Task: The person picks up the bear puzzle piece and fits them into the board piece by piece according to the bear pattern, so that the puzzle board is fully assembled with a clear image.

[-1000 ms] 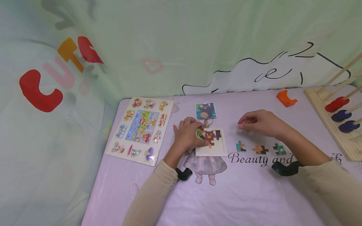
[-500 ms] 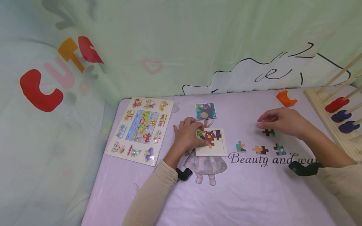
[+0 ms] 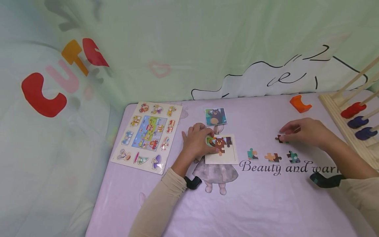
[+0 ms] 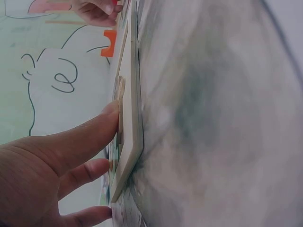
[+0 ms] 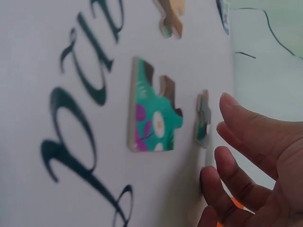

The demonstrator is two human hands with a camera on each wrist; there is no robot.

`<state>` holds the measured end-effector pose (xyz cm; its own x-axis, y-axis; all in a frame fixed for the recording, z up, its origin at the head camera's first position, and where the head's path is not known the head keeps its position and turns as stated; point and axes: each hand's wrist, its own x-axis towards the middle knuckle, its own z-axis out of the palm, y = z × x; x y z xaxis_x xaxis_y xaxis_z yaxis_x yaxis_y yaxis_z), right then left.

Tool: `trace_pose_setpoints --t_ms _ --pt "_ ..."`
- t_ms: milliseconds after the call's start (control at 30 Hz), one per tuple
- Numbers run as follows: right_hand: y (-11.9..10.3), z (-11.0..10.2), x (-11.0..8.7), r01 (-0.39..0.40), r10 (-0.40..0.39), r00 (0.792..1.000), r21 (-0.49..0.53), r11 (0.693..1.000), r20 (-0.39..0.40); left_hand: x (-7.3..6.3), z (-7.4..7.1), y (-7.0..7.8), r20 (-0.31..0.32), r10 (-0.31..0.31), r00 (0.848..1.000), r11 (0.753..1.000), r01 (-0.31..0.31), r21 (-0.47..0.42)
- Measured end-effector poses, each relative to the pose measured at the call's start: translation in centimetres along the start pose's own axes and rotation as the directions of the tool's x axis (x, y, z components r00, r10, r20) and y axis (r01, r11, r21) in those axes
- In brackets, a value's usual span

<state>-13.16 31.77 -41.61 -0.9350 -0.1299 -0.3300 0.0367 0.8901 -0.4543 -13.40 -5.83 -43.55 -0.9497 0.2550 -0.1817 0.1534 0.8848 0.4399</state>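
Observation:
My left hand [image 3: 196,140] holds the small wooden puzzle board [image 3: 220,160] on its left side. Its thumb lies on the bear-picture pieces [image 3: 219,143] fitted inside; the other fingers are at the board's left and far edges. In the left wrist view the thumb [image 4: 90,137] presses on a piece from above. To the right, my right hand [image 3: 305,131] hovers with fingers relaxed over a dark brown jigsaw piece [image 3: 279,138]. The right wrist view shows that piece [image 5: 203,120] just beyond the fingertips, with a turquoise flowered piece [image 5: 154,120] nearer the camera.
Loose jigsaw pieces, one green [image 3: 252,154] and one orange-brown [image 3: 272,157], lie between the hands. A bear card [image 3: 215,116] lies behind the board. At left is a vehicle peg puzzle [image 3: 146,138]; at right, an orange block [image 3: 300,103] and a wooden bead rack [image 3: 340,121].
My right hand has moved right from near the board, and the dark brown piece now lies on the table beneath it. My left hand and the board have stayed in place.

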Motion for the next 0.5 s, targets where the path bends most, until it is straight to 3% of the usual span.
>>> trace_pose_setpoints --t_ms 500 --pt "0.44 1.01 0.15 0.003 -0.003 1.0 0.015 1.0 -0.031 0.2 0.3 -0.24 -0.009 0.004 1.0 1.0 -0.004 0.005"
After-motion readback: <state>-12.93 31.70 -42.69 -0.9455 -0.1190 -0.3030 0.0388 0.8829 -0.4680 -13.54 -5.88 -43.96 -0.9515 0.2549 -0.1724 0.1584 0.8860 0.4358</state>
